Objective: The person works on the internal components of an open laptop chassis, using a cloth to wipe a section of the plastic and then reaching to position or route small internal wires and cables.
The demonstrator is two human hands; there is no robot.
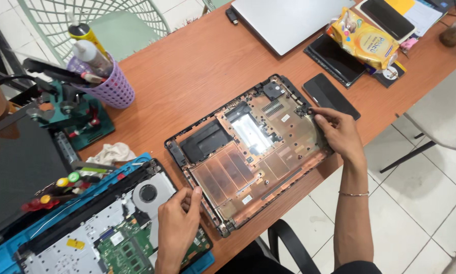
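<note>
On desk (197, 66) | one laptop base cover (251, 152) | two hands (left (178, 223), right (339, 133)) touching it

Yellow snack pouch (363, 39) atop dark tablets (334, 58), black phone (388, 18) beyond.
</note>
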